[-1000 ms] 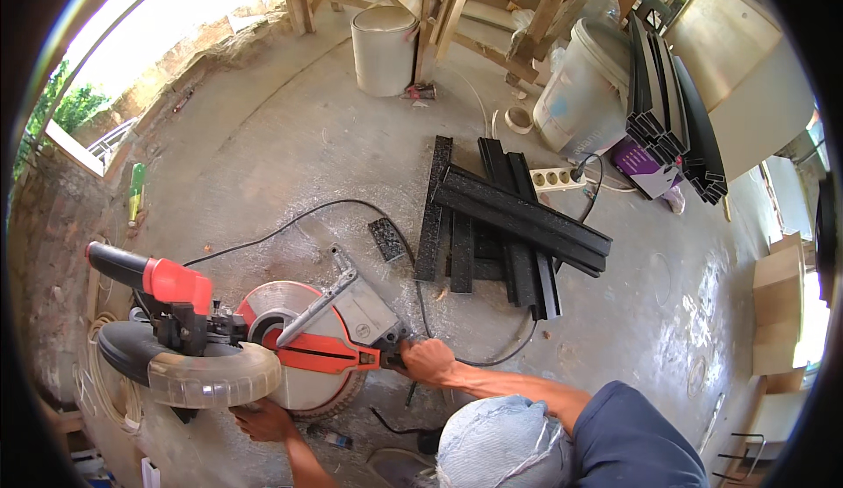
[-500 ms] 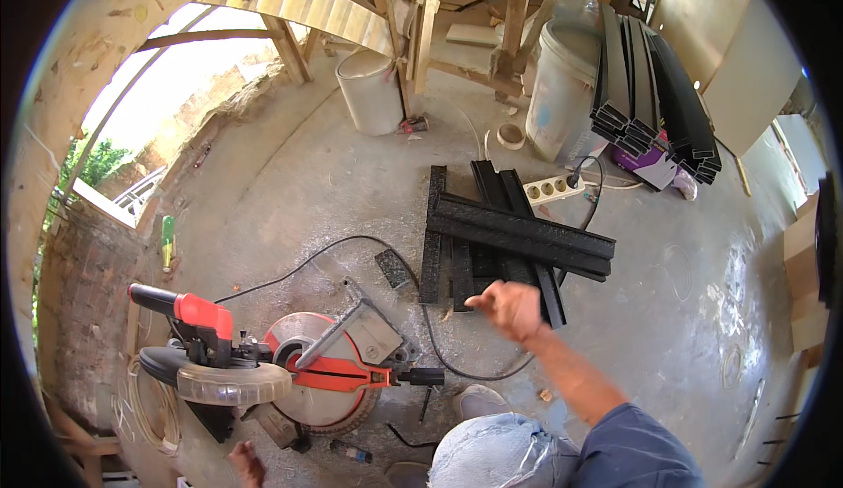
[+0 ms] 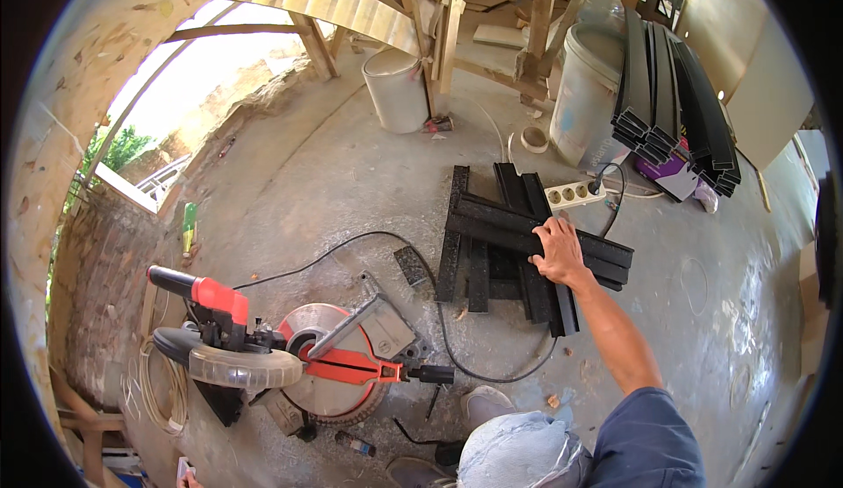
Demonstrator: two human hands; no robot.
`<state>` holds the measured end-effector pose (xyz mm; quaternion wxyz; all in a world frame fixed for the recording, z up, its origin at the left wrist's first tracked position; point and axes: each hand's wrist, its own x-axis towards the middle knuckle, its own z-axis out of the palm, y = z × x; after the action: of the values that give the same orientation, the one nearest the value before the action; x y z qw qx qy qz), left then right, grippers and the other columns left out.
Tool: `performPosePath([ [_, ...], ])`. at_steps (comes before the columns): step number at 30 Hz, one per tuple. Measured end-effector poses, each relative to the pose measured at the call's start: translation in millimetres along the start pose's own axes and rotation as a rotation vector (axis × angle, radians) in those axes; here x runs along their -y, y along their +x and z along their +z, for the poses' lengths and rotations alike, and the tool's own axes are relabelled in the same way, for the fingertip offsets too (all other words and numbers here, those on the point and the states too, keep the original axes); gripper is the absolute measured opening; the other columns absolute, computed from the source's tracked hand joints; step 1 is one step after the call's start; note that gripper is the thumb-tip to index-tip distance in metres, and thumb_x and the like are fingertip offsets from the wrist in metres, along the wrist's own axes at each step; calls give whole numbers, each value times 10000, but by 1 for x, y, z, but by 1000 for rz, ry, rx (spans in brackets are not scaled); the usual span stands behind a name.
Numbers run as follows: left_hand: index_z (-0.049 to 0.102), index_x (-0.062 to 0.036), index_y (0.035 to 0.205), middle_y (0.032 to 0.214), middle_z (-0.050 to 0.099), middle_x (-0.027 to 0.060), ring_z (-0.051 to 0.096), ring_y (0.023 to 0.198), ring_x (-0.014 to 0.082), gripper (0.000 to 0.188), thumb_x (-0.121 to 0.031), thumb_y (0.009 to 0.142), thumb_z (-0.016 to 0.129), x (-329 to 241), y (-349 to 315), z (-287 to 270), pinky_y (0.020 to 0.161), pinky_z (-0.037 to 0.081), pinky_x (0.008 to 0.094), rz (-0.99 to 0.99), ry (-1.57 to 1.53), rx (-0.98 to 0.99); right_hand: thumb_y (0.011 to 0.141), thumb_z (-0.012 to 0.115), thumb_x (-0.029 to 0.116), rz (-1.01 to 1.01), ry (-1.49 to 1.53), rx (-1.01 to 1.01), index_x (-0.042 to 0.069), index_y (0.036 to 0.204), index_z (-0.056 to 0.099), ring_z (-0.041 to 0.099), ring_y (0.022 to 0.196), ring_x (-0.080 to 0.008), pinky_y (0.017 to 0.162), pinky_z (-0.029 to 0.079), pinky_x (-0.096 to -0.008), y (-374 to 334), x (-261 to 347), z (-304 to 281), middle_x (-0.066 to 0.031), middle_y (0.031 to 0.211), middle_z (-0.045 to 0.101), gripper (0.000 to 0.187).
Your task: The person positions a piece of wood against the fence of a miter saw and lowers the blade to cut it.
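My right hand is closed over the top black metal profile, thumb on the near side and fingers over the far side. That profile lies slantwise across several other black profiles piled on the floor. At the bottom left edge only a bit of my left hand shows. Its fingers are at a small pale object, too cut off to name. Between my hands stands a red and black mitre saw, its round table dusty.
A black cable loops between saw and pile. Behind the pile lies a white power strip. Further back stand white buckets and a bundle of long black profiles. A green-handled tool lies to the left; coiled cable lies by the saw.
My right hand has moved away from me and right, and now grips the top profile. My left hand has moved left toward the bottom edge. The whole view has shifted slightly.
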<state>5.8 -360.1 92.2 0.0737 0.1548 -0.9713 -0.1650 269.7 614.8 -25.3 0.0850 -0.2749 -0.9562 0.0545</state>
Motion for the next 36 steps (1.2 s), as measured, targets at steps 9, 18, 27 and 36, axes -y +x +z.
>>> performPosePath([
  [9, 701, 9, 977, 885, 682, 33, 576, 742, 173, 355, -341, 961, 651, -99, -17, -37, 647, 434, 351, -64, -502, -400, 682, 860, 149, -63, 281, -336, 47, 1142, 583, 542, 1024, -346, 903, 450, -457, -34, 67, -128, -114, 1041, 533, 547],
  [18, 630, 33, 1189, 1265, 615, 158, 576, 1196, 277, 406, -275, 991, 454, -355, -133, -48, 1044, 424, 364, 801, -748, -551, 764, 887, 126, -161, 1110, -323, 4, 1173, 628, 587, 921, -140, 812, 504, -297, -27, 124, -175, -38, 981, 544, 500],
  [27, 436, -14, 1421, 1251, 621, 232, 608, 1196, 340, 752, -400, 866, 763, -664, -319, 76, 1000, 473, 444, 1042, -1025, 865, 773, 836, 157, -303, 1220, -169, 86, 1349, 602, 543, 1178, -238, 939, 469, -353, -15, 176, -124, -88, 1255, 564, 626],
  [36, 592, 7, 1121, 898, 661, 53, 627, 782, 121, 498, -264, 808, 868, -697, -338, 86, 674, 534, 292, 896, -1335, 509, 984, 556, 265, 310, 1748, -881, -53, 1461, 383, 312, 1471, -349, 1211, 200, -410, -24, 171, -137, -223, 1539, 406, 599],
])
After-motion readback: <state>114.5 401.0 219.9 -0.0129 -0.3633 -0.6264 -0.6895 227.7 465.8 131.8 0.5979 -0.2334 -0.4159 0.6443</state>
